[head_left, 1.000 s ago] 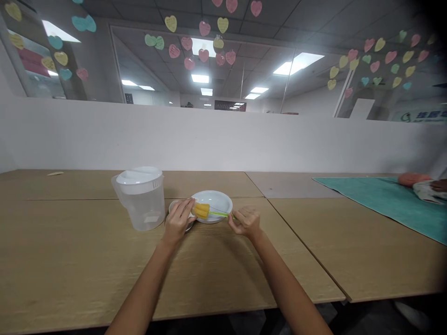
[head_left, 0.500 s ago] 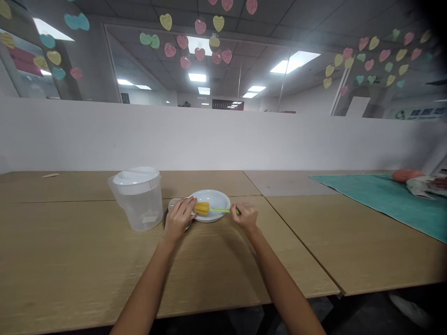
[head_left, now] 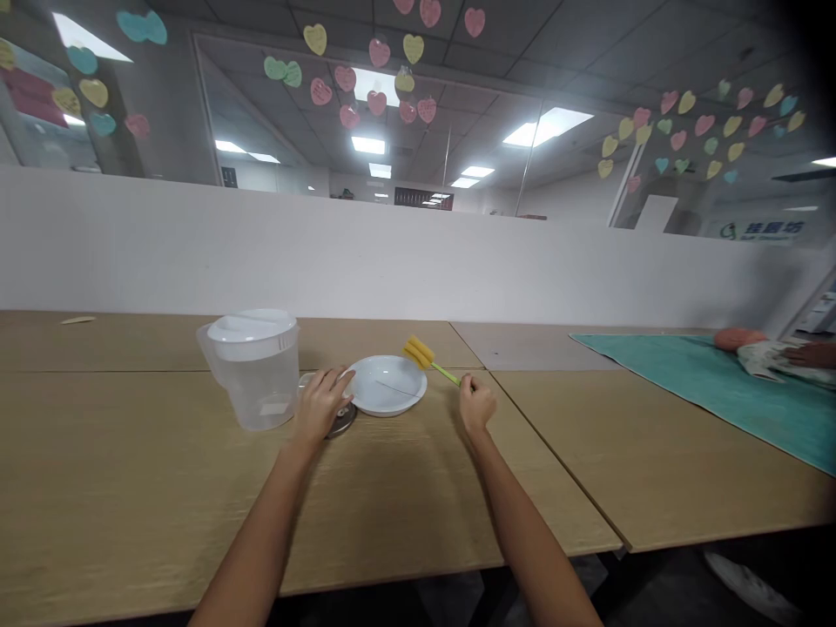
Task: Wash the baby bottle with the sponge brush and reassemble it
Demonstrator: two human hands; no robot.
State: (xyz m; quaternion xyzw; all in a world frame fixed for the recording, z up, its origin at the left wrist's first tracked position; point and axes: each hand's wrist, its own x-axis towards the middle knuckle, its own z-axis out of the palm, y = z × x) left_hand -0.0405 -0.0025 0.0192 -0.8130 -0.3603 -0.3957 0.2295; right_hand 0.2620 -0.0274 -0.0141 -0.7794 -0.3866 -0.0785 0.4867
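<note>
The right hand (head_left: 476, 403) is closed in a fist on the green handle (head_left: 446, 374) of a sponge brush, the handle slanting up and away to the left. At its end the yellow sponge head (head_left: 418, 352) sits at the far right rim of a white bowl (head_left: 385, 370), overlapping it in view; whether the two touch, I cannot tell. The left hand (head_left: 320, 402) is curled around a clear vessel (head_left: 304, 381), most of which the fingers hide, so its full shape cannot be made out; the fingertips reach to the bowl's left edge. A thin line crosses the inside of the bowl, too fine to identify. Under and just beside the left hand lies a round metal disc (head_left: 343, 421), partly covered. Left of that hand stands an upright translucent plastic pitcher (head_left: 266, 383) with a white lid (head_left: 253, 325) on top and a pale label low on its side. All of these are on a wood-grain table (head_left: 392, 496) made of joined panels. Near its far left edge lies a small flat pale piece (head_left: 78, 320). Well off to the right, a teal mat (head_left: 705, 383) bears an orange object (head_left: 738, 339) and a pale cloth (head_left: 761, 359), with another person's hand (head_left: 813, 354) beside them. Behind runs a white wall (head_left: 366, 261), topped by glass dotted with heart-shaped notes (head_left: 376, 103).
</note>
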